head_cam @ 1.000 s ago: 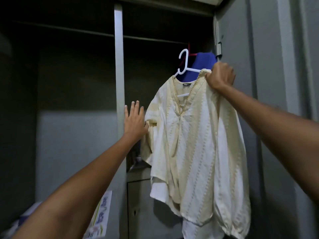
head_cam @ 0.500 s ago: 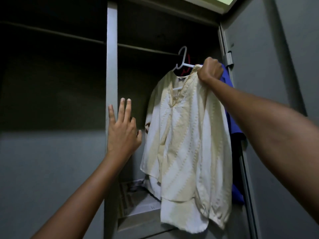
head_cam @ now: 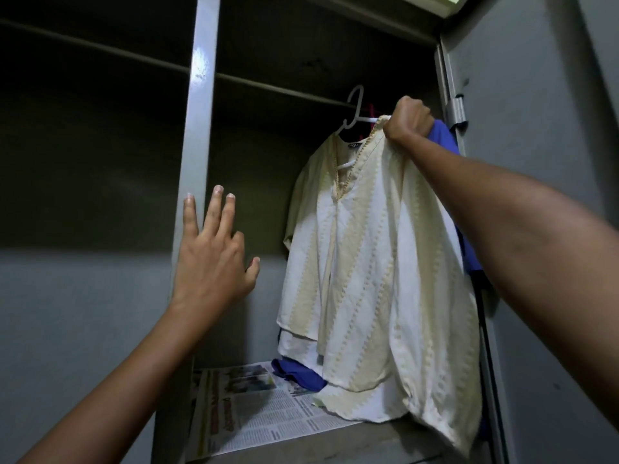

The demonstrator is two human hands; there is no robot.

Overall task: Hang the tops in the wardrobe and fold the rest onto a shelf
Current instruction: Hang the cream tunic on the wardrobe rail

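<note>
Now hanger hook [head_cam: 355,98] up at the rail [head_cam: 284,92], right hand [head_cam: 407,120] higher.

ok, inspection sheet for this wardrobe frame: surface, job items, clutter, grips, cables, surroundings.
Surface: grey wardrobe shelf, lined with newspaper.
Job's things: cream striped top on white plastic hanger, hook at the dark rail; blue garment behind it.
Clutter: blue cloth on the newspaper.
Grips: right hand grips the top's shoulder; left hand open at the grey upright post.
Cables: nothing seen.
Surroundings: grey door open.
</note>
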